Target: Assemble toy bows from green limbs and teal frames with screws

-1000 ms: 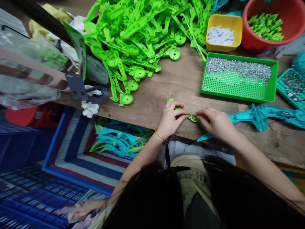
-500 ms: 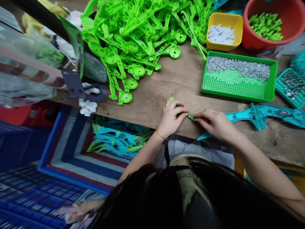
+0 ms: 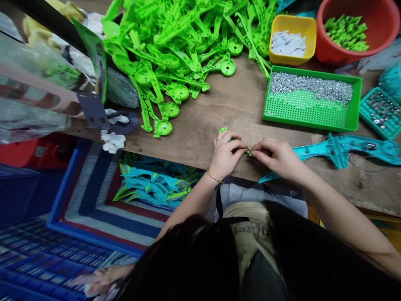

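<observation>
My left hand [image 3: 226,154] is closed around a small green plastic part [image 3: 223,130] at the near edge of the wooden table [image 3: 232,108]; a gold bracelet sits on that wrist. My right hand [image 3: 275,158] pinches the same part from the right, fingertips meeting the left hand's. Most of the part is hidden under my fingers. A teal plastic piece [image 3: 336,150] lies just right of my right hand.
A big heap of green plastic parts [image 3: 175,46] fills the far left of the table. A green tray of small metal pins [image 3: 310,98], a yellow tub [image 3: 293,39], a red bowl [image 3: 354,31] and a teal tray [image 3: 380,113] stand at right. A bin with teal parts [image 3: 153,184] sits below.
My two hands have closed together over the green part, the right hand sliding a little left. The view has shifted slightly.
</observation>
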`<action>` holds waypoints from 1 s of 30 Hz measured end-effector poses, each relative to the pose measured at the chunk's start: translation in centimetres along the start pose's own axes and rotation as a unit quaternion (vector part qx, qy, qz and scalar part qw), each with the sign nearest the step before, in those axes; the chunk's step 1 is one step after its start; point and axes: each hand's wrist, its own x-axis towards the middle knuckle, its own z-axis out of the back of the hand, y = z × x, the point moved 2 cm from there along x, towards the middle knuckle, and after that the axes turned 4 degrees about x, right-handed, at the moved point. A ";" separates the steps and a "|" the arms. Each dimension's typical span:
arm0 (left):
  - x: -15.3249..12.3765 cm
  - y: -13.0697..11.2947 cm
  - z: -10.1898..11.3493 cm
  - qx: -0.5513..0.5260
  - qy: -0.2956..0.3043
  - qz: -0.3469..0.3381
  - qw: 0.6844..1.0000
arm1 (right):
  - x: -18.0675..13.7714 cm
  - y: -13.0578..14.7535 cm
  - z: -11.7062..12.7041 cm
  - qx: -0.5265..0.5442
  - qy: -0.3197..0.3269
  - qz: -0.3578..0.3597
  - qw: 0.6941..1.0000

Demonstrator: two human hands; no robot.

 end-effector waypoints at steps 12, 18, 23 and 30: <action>0.3 0.2 0.6 -0.033 0.029 0.001 0.999 | 0.8 0.1 0.3 -0.222 0.076 -0.049 0.971; 0.3 0.0 0.2 -0.005 0.012 0.027 1.000 | 0.9 -0.1 0.0 -0.245 0.084 -0.056 0.964; 0.3 -0.3 0.2 0.003 0.011 0.032 0.999 | 0.9 -0.3 -0.1 -0.199 0.072 -0.067 0.975; 0.2 -0.2 0.1 0.007 0.009 0.029 1.000 | 1.4 -0.2 0.0 -0.200 0.081 -0.087 0.973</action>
